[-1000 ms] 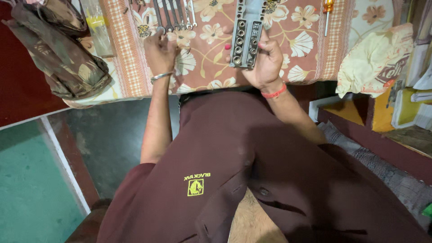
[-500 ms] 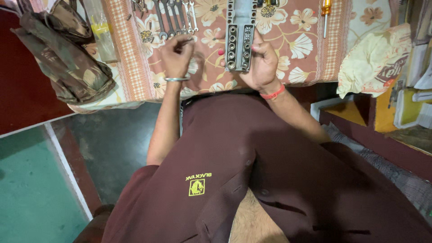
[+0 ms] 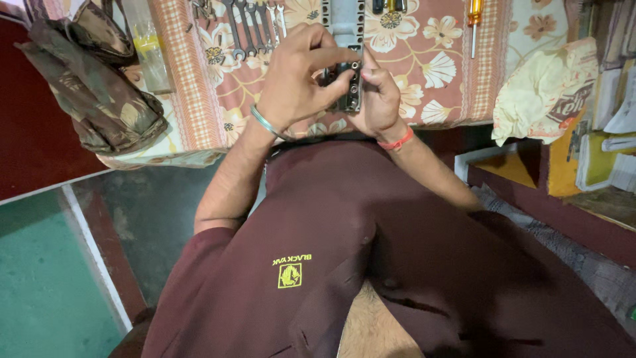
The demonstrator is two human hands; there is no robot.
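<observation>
Metal block (image 3: 349, 40), grey and drilled with rows of holes, is lying on the floral cloth (image 3: 424, 73), its near end gripped between both hands. Left hand (image 3: 298, 73) is closing over that end from above, hiding part of it; right hand (image 3: 376, 99) is pinching it from beside. Wrenches (image 3: 248, 26) are lying just left of the block, a screwdriver (image 3: 473, 20) well right.

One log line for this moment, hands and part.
left hand: fingers on grey metal block with round holes | right hand: grips block's near end | block: on floral cloth | row of spanners: untouched
</observation>
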